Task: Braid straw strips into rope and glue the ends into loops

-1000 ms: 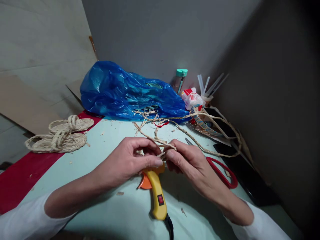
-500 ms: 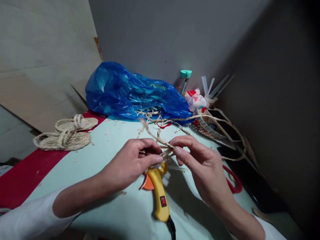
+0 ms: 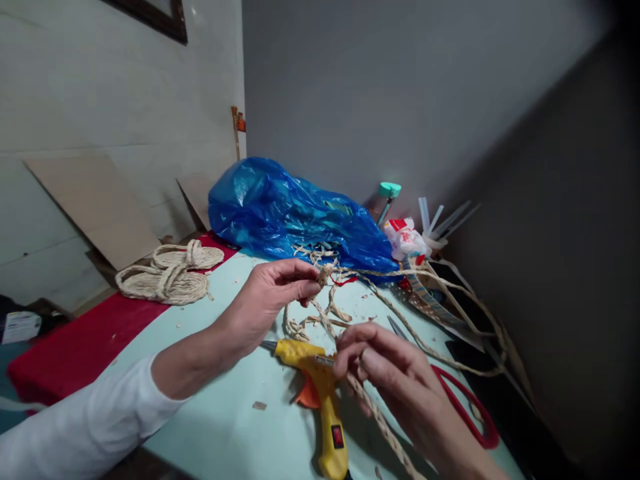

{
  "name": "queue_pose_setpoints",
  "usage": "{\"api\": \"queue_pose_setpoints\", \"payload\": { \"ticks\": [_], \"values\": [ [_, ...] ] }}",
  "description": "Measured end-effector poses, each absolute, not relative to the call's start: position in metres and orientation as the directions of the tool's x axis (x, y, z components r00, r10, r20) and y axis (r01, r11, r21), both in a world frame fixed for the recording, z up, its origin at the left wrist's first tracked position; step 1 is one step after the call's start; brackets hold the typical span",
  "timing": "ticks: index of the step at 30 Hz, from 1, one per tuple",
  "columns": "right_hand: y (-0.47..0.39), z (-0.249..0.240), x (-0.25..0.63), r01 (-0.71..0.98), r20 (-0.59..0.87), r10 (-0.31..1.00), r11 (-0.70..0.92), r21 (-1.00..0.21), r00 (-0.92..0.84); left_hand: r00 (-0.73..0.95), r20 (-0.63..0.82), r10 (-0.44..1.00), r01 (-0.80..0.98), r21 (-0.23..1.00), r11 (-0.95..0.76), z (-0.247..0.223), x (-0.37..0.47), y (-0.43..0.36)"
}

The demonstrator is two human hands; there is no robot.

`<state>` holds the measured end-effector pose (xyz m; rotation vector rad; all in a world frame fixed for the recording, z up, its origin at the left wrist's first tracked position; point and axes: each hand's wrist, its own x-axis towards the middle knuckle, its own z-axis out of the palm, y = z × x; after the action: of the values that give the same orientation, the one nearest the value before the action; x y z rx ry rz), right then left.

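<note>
Between thumb and fingers, my left hand (image 3: pixel 280 287) pinches a small bunched piece of straw cord (image 3: pixel 327 272) above the table. My right hand (image 3: pixel 385 373), lower and nearer, has its fingers closed round a braided straw cord (image 3: pixel 381 421) that runs down toward the front edge of the view. A yellow glue gun (image 3: pixel 325 393) with an orange trigger lies just below my hands, partly behind my right fingers. Loose straw strands (image 3: pixel 340 310) lie on the table beyond it.
Two straw sandals (image 3: pixel 167 283) sit on the red strip at left. A blue plastic bag (image 3: pixel 295 207) fills the back. Red-handled scissors (image 3: pixel 487 427) lie at right, near a dark flat object (image 3: pixel 510 393). Glue sticks (image 3: pixel 435 220) stand in a cup behind.
My hands have moved apart. The left is slightly farther off with the bunched cord; the right has come down along a braided cord. The view has tilted up and turned left.
</note>
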<state>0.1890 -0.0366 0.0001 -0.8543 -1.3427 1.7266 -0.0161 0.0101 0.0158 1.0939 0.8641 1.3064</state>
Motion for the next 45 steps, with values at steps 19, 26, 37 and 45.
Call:
{"api": "queue_pose_setpoints", "payload": {
  "ticks": [19,26,37,45],
  "values": [
    [-0.052,-0.011,0.174,0.256,0.241,0.957,0.277,-0.926,-0.161,0.211,0.239,0.948,-0.739,0.674,-0.006,0.025,-0.061,0.044],
    [-0.071,-0.016,0.181,0.467,0.418,0.860,0.510,-0.722,-0.293,0.222,0.238,0.946,-0.770,0.638,0.020,0.020,-0.064,0.047],
    [-0.088,-0.014,0.198,0.676,0.311,0.904,0.426,-0.602,-0.293,0.203,0.233,0.951,-0.790,0.613,0.018,0.026,-0.060,0.044],
    [-0.085,-0.017,0.192,0.639,0.407,0.893,0.428,-0.639,-0.192,0.157,0.143,0.977,-0.753,0.658,0.025,0.028,-0.055,0.038]
  ]
}}
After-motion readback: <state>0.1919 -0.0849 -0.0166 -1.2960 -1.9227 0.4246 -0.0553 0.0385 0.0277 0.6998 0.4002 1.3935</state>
